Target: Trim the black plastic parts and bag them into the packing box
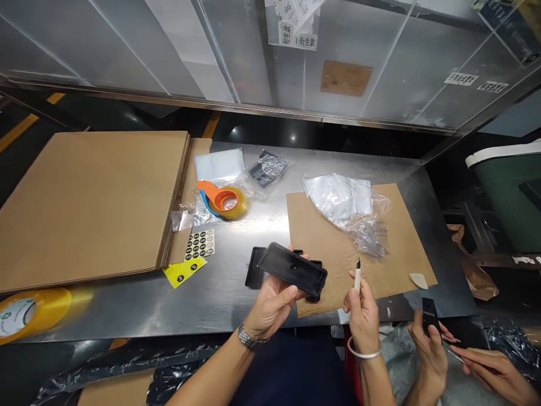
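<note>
A black rectangular plastic tray (293, 268) is held tilted in my left hand (273, 301), thumb at its lower edge and fingers behind it. In my right hand (362, 313) is a pale-handled tool (358, 277) with a dark tip pointing up, gripped between thumb and fingers. The two hands are apart, and the tool does not touch the tray. Behind the held tray, another black tray (255, 267) lies on the metal table (228, 299). More black parts lie partly hidden under the held tray, at the edge of a cardboard sheet (406, 237).
Stacked cardboard (97, 197) covers the left side. Mid-table are a tape roll with an orange dispenser (217, 197), round stickers (200, 245) and bagged black parts (267, 168). Clear plastic bags (342, 197) lie on the cardboard sheet. At right, another person's hands (431, 347) hold a black part.
</note>
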### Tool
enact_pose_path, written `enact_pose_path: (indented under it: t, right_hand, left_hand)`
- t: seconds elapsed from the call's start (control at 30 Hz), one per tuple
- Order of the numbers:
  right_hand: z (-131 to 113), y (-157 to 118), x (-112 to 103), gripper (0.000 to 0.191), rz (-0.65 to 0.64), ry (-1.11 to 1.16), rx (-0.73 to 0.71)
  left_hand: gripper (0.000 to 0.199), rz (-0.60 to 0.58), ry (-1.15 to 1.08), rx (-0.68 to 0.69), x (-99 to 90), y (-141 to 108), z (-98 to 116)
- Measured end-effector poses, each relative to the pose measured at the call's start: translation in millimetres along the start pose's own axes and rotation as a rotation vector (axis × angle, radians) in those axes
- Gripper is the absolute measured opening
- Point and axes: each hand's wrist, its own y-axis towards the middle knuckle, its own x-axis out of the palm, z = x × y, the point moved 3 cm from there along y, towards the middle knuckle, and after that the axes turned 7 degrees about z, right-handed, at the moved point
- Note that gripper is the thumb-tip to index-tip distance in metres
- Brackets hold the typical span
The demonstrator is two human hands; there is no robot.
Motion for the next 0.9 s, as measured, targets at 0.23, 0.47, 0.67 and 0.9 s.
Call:
enact_pose_path:
  t: [0.23, 0.47, 0.67, 0.9]
  right_hand:
    - [-60, -21, -4, 0.032, -0.271, -0.205, -0.131]
    - [-82, -26, 6, 0.042, -0.319, -0.514, -0.414]
    - [-88, -25, 10, 0.041, -0.223, -0.699, -0.485]
    - [-95, -25, 14, 0.041, -0.289, -0.786, -0.499]
  left_hand:
    - [0.063, 0.033, 0.031, 0.090, -3.5, -1, 5]
    - [0.062, 0.081, 0.033, 0.179, -6.8, -3, 9]
    - [0.060, 0.106, 0.040, 0.201, -6.2, -7, 11]
    - [0.060, 0.079, 0.124, 0.303, -9.8, -6, 9]
